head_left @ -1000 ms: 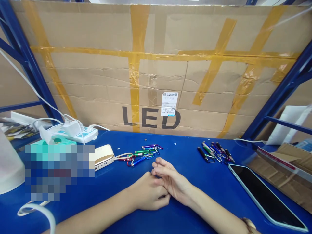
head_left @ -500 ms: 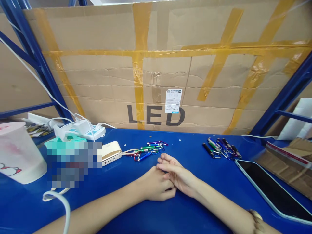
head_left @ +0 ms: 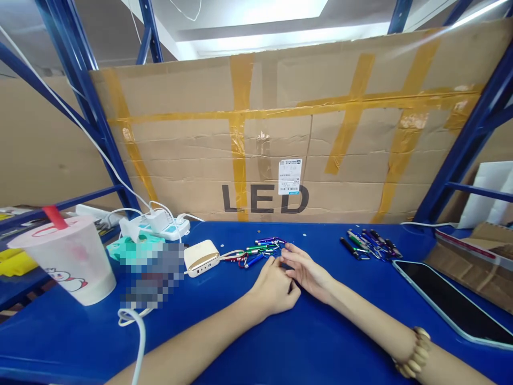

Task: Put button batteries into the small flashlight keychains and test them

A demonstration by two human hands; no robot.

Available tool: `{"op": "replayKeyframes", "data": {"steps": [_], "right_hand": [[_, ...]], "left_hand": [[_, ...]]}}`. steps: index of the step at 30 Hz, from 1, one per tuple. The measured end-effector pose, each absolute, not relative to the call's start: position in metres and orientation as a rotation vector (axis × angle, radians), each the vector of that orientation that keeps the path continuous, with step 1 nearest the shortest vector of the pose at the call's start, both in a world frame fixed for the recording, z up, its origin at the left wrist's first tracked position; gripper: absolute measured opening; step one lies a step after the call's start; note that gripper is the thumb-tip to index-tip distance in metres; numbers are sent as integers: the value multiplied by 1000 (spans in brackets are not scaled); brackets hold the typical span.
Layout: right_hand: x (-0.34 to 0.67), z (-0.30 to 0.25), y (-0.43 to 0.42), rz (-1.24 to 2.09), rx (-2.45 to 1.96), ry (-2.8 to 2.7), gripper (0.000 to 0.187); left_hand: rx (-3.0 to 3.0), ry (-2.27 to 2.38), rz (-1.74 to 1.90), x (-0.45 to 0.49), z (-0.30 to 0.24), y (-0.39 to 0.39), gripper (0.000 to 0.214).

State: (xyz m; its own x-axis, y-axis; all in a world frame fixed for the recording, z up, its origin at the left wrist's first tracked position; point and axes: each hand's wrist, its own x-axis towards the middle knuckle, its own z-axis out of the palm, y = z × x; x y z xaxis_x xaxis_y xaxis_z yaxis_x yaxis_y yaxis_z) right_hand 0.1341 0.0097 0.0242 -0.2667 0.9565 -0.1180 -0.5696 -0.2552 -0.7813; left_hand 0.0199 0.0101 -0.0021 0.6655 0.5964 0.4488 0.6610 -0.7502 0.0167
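Backdrop: a large cardboard panel (head_left: pixel 352 155), crossed with yellow packing tape and printed "LED", stands at 12 o'clock from the hands, with a white barcode label (head_left: pixel 289 176) beside the letters.
Frame: blue steel shelving uprights (head_left: pixel 468 139) rise at 10 and 2 o'clock on either side of the panel.
Surface: a blue workbench (head_left: pixel 320 342) runs under everything.
Left of the hands: at 9 o'clock stands a translucent plastic cup (head_left: pixel 68 264) with a red straw; a pixelated patch hides whatever lies at its right; a white power strip (head_left: pixel 166 229) sits at 10 o'clock.
Right of the hands: a black tablet in a pale case (head_left: pixel 452 302) lies at 3 o'clock, well apart from them.
Hands: the left hand (head_left: pixel 274 290) and right hand (head_left: pixel 306 271) meet in the middle of the bench, touching each other.
Grip: the left fingers (head_left: pixel 286 283) curl loosely and the right fingers (head_left: pixel 294 260) lie gently extended; neither hand visibly pinches anything.
Task items: one heap of keychain flashlights with carabiners (head_left: pixel 258 251) lies at 11 o'clock, just beyond the fingertips, not touching them; a second heap of keychain flashlights (head_left: pixel 366 245) lies at 2 o'clock, farther off.
Nearby: a gold power bank (head_left: pixel 201 258) rests at 10 o'clock.
Wrist: a wooden bead bracelet (head_left: pixel 412 353) circles the right wrist.
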Motion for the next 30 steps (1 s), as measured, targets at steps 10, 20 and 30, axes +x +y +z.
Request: {"op": "replayKeyframes", "data": {"steps": [10,20,30], "right_hand": [[146,34,18,1728,-705,-553,10],[152,41,19,1699,-623,-608,14],[158,13,39,937,-1029,-1530,37]], "left_hand": [[-2370,-1298,-732,9,0,14,20],[-2602,-659,-803,12,3,3,8],[-2568,-277,-877,12,8,4,15]]}}
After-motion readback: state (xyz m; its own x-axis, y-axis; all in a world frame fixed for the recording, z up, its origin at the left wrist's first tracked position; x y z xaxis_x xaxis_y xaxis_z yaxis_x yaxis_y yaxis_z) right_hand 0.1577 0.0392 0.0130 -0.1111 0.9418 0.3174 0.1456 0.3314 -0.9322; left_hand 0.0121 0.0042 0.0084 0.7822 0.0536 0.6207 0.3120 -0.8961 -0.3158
